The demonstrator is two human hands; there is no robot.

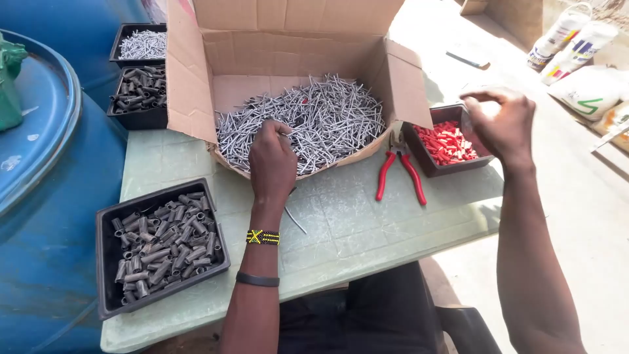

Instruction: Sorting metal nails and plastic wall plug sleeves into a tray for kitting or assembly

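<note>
My left hand point(272, 160) reaches into an open cardboard box point(196, 78) and closes its fingers on nails in the grey pile of nails point(327, 118). My right hand point(501, 121) hovers above a black tray of red plastic plugs point(445, 143), fingers curled in a loose pinch; whether it holds anything is hidden. A beaded band and a black band sit on my left wrist.
Red-handled pliers point(398, 174) lie on the pale green table point(354, 229). A black tray of grey metal sleeves point(160, 246) sits front left; two more black trays point(139, 95) stand behind. A blue barrel point(46, 196) stands left, sacks point(583, 65) at right.
</note>
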